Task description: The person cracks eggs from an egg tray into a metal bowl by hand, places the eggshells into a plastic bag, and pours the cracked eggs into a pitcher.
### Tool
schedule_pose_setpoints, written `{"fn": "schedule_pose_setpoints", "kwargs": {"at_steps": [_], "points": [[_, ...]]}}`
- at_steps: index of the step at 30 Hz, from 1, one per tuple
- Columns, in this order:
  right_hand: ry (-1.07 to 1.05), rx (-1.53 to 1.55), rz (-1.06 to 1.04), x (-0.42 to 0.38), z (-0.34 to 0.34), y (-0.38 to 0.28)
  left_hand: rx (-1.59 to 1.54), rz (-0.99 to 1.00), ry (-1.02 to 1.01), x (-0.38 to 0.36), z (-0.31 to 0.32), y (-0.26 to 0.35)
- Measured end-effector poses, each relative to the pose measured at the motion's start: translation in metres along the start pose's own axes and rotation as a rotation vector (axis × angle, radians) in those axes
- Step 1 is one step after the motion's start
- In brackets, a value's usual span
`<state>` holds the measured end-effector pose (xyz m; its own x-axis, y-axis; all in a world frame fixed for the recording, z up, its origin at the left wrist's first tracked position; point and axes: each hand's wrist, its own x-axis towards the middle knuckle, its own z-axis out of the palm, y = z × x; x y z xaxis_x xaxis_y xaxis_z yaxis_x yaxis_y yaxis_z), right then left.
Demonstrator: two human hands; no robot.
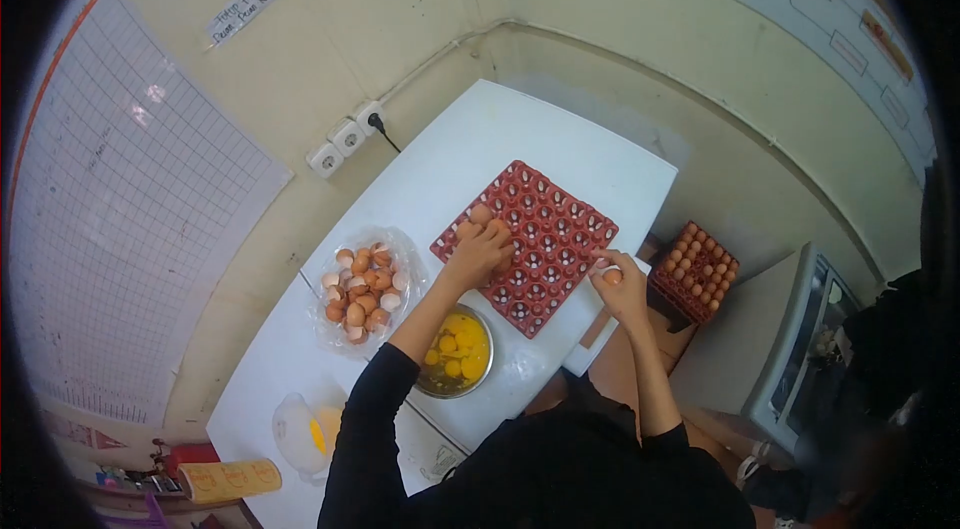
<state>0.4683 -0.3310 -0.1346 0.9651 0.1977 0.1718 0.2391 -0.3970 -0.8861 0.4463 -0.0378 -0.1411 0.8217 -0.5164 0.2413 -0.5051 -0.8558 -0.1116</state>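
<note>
A red plastic egg tray (545, 219) lies on the white table, most of its cups without eggs. Over its left part, my left hand (485, 254) has its fingers curled round an egg, with a few brown eggs (481, 215) against the fingertips. My right hand (622, 291) is closed on an egg (612, 276) by the tray's right corner. Below my left forearm stands a metal bowl (488, 369) of cracked raw eggs with whole yolks (455, 349). Left of it, a clear plastic bag (330, 324) holds many broken eggshells (362, 289).
A translucent jug (292, 434) with yellow liquid stands at the table's near left, close to a yellow-wrapped roll (230, 480). Stacked trays of eggs (695, 274) sit low beyond the right table edge, next to a grey-white appliance (745, 344). A plug (376, 122) sits in the wall socket.
</note>
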Motion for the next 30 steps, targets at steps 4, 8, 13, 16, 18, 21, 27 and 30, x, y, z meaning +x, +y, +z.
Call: {"fn": "schedule_pose_setpoints", "kwargs": {"at_steps": [4, 8, 13, 16, 18, 21, 27, 30], "points": [[0.016, 0.025, -0.011, -0.002, 0.003, 0.002, -0.052, 0.019, 0.099, -0.006, -0.006, -0.003], [-0.077, 0.182, 0.019, -0.006, 0.014, -0.005, -0.505, -0.338, 0.207, -0.026, -0.05, 0.013], [-0.474, 0.244, 0.085, -0.02, 0.044, -0.017, -0.866, -0.78, 0.446, -0.084, -0.07, 0.044], [-0.724, 0.413, 0.101, -0.029, 0.077, -0.009, -1.317, -1.052, 0.593, -0.117, -0.085, 0.074], [-0.901, 0.365, 0.271, -0.036, 0.085, -0.043, -1.428, -1.14, 0.591, -0.135, -0.095, 0.094], [-0.915, 0.222, 0.026, -0.041, 0.104, -0.08, -1.867, -1.245, 0.628, -0.156, -0.095, 0.117], [-0.652, 0.3, -0.688, -0.059, 0.102, -0.174, -2.085, -1.246, 0.695, -0.181, -0.082, 0.135], [-0.573, 0.309, -0.949, -0.073, 0.118, -0.155, -2.191, -1.186, 0.717, -0.196, -0.062, 0.136]]}}
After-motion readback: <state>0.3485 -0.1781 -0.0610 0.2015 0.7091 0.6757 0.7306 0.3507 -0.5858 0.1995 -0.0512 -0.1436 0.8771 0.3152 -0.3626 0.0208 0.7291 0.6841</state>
